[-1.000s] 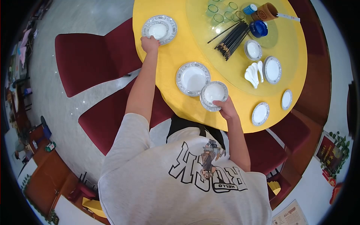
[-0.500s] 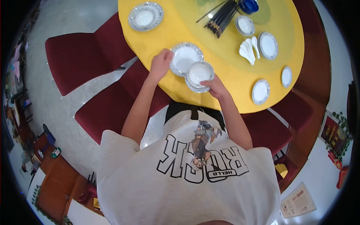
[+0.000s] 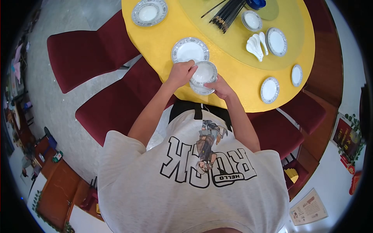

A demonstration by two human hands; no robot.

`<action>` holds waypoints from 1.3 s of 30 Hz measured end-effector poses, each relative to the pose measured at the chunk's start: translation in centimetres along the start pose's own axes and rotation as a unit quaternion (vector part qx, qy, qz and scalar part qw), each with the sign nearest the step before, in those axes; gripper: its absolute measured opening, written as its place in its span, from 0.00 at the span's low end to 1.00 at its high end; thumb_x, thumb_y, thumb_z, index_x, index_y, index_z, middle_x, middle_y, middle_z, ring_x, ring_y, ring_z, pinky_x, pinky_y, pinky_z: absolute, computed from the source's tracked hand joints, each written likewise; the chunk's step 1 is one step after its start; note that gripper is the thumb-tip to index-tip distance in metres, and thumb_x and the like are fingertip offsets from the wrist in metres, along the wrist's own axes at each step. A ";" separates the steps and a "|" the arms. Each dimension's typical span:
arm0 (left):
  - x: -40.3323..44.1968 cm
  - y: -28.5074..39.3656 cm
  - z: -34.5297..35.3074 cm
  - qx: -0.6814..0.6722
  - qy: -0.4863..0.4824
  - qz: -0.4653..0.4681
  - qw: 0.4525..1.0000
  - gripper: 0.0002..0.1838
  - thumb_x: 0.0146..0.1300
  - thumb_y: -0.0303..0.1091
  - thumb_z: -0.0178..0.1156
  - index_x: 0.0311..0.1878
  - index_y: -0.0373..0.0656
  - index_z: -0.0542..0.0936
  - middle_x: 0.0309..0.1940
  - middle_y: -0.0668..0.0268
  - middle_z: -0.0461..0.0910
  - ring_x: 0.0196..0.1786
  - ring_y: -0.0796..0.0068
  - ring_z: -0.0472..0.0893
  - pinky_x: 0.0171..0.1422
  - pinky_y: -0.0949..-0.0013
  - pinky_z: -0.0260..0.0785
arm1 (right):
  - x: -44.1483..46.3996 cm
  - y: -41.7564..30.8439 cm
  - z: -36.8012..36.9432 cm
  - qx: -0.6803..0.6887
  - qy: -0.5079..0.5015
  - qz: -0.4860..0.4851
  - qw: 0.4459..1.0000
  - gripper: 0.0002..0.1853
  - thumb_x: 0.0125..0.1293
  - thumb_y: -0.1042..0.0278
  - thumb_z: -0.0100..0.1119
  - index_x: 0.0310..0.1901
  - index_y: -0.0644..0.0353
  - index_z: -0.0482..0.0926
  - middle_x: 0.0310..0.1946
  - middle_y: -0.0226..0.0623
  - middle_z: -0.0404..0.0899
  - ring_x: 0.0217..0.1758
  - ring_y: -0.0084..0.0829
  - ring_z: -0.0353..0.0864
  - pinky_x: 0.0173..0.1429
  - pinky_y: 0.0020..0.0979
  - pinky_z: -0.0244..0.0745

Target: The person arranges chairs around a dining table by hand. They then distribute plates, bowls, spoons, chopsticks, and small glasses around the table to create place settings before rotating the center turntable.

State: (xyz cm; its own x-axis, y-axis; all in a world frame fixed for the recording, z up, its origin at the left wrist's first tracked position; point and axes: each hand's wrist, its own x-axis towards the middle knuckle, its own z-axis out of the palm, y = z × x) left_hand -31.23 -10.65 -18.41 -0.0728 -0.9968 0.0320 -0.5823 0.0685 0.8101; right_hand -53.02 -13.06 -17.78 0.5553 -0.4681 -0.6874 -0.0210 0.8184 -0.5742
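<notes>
My left hand (image 3: 182, 73) is closed, with thumb and fingers on the left rim of the top bowl (image 3: 204, 73). From the right, my right hand (image 3: 221, 87) grips the bowl stack (image 3: 201, 90), its thumb at the top bowl's rim. The top bowl sits slightly off-centre over the bowls beneath. Just beyond my hands a white plate with a patterned rim (image 3: 189, 50) lies on the yellow tablecloth (image 3: 229, 77), partly covered by my left hand and the bowls. Farther left, a small bowl (image 3: 148, 13) sits on another patterned plate (image 3: 162, 14).
The glass turntable (image 3: 217, 35) bears black chopsticks (image 3: 229, 14), white spoons (image 3: 254, 47), stacked bowls (image 3: 251, 20), stacked plates (image 3: 277, 41) and a blue container (image 3: 256, 4). Two plates (image 3: 270, 90) (image 3: 297, 75) lie at the right. Dark red chairs (image 3: 83, 54) surround the table.
My left hand has left the far-left bowl and plate, moved right and closed on the top bowl's rim. The right hand still holds the stack. The view has tilted down.
</notes>
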 end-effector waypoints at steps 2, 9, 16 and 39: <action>0.0 0.2 0.7 -0.043 0.011 -0.027 0.999 0.14 0.65 0.37 0.58 0.29 0.38 0.72 0.20 0.52 0.75 0.25 0.49 0.77 0.29 0.55 0.67 | -0.4 -0.3 -0.2 0.011 0.013 0.004 1.000 0.41 0.51 0.82 0.67 0.68 0.57 0.63 0.59 0.34 0.73 0.62 0.32 0.74 0.63 0.36 0.75; -0.5 0.3 2.9 -0.128 0.107 -0.065 0.984 0.16 0.69 0.34 0.57 0.27 0.37 0.69 0.15 0.60 0.68 0.18 0.71 0.72 0.24 0.66 0.64 | -1.7 -0.2 -2.5 -0.008 -0.006 -0.024 1.000 0.41 0.47 0.85 0.63 0.67 0.59 0.63 0.59 0.37 0.73 0.64 0.34 0.73 0.68 0.37 0.69; 1.5 -3.7 3.2 -0.252 0.161 -0.269 0.916 0.15 0.69 0.32 0.55 0.27 0.36 0.68 0.18 0.60 0.74 0.17 0.72 0.79 0.20 0.70 0.68 | -3.3 0.7 -3.7 -0.007 0.057 -0.025 0.998 0.41 0.42 0.90 0.53 0.65 0.62 0.65 0.59 0.40 0.74 0.64 0.37 0.73 0.71 0.40 0.66; -0.6 3.3 5.6 0.051 0.102 -0.187 0.976 0.16 0.68 0.44 0.56 0.34 0.39 0.74 0.22 0.55 0.79 0.27 0.52 0.80 0.32 0.54 0.70 | -7.0 1.2 -6.6 0.050 0.079 -0.102 0.990 0.40 0.42 0.92 0.51 0.65 0.63 0.66 0.58 0.40 0.74 0.63 0.38 0.74 0.69 0.39 0.68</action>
State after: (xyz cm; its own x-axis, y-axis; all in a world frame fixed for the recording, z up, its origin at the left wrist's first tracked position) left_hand -37.61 -9.57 -19.04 0.3177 -0.9392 -0.1307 -0.6154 -0.3091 0.7251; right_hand -62.40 -10.95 -16.57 0.4027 -0.6662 -0.6278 0.1655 0.7275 -0.6659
